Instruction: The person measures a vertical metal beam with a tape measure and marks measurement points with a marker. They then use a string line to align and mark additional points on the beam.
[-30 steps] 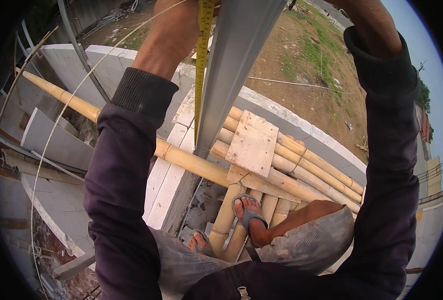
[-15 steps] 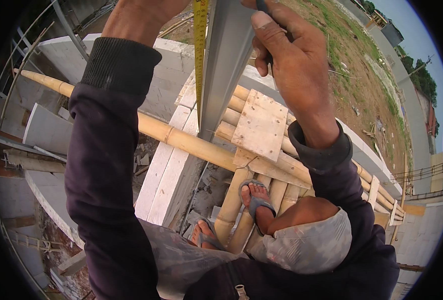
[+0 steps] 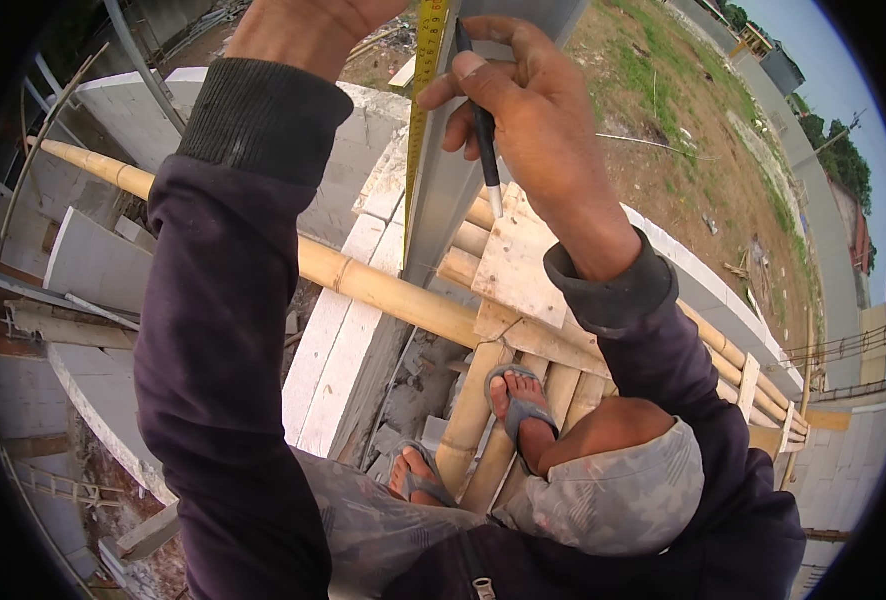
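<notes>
My right hand [image 3: 538, 125] is closed on a black pen [image 3: 483, 140] with a white lower end. Its fingers are beside the yellow tape measure blade [image 3: 423, 90], which runs down along the edge of a grey metal profile [image 3: 450, 195]. At the upper edge of the picture, only the wrist and part of my left hand [image 3: 308, 28] show, left of the blade. The left fingers lie out of view, so what they hold cannot be seen. The profile's lower end stands beside the pale block wall [image 3: 333, 350] and a bamboo pole [image 3: 393, 290].
My sandalled feet are on a platform of bamboo poles [image 3: 478, 470], with a wooden board [image 3: 518, 265] fixed across its far part. Broken rubble [image 3: 413, 395] lies in the gap by the wall. Pale block walls [image 3: 113, 260] stand at left; grassy ground [image 3: 653, 130] spreads beyond.
My right hand has moved left and slightly down, bringing its fingers to the tape blade. The pen now shows at full length. The blade, profile and left wrist have shifted a little right.
</notes>
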Available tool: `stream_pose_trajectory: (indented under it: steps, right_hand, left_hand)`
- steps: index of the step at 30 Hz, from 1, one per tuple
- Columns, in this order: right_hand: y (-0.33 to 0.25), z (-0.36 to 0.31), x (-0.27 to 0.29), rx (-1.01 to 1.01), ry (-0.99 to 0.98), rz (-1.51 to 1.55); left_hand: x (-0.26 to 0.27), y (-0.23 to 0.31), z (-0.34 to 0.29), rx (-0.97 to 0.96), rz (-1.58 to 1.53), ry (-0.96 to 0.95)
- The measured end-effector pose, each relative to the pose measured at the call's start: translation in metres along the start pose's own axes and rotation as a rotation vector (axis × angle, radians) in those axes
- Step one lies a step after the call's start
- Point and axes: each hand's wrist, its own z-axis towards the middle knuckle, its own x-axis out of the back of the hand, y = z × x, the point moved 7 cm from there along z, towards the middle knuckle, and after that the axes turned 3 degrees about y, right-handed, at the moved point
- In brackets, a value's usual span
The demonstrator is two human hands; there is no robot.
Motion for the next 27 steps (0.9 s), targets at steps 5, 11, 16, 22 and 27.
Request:
stream_pose_trajectory:
  steps: [5,11,16,22,27]
  right_hand:
    - [-0.0009,0.0031,-0.0035,-0.002,0.022,-0.012]
    - [-0.0034,0.0060,-0.0063,0.021,0.044,0.003]
    - [-0.0045,0.0077,-0.0066,0.001,0.047,-0.003]
    - [-0.0070,0.0079,-0.0055,0.010,0.055,-0.034]
    - [-0.0066,0.0086,-0.0049,0.011,0.064,-0.052]
  left_hand:
    - [0.0017,-0.0001,-0.0010,0.005,-0.006,0.022]
    - [0.0021,-0.0010,-0.0016,0.009,-0.013,0.028]
    - [0.0042,-0.0002,-0.0026,0.007,-0.017,0.040]
    - [0.0053,-0.0001,-0.0054,0.005,-0.018,0.052]
    - [0.0064,-0.0009,-0.0077,0.008,-0.023,0.056]
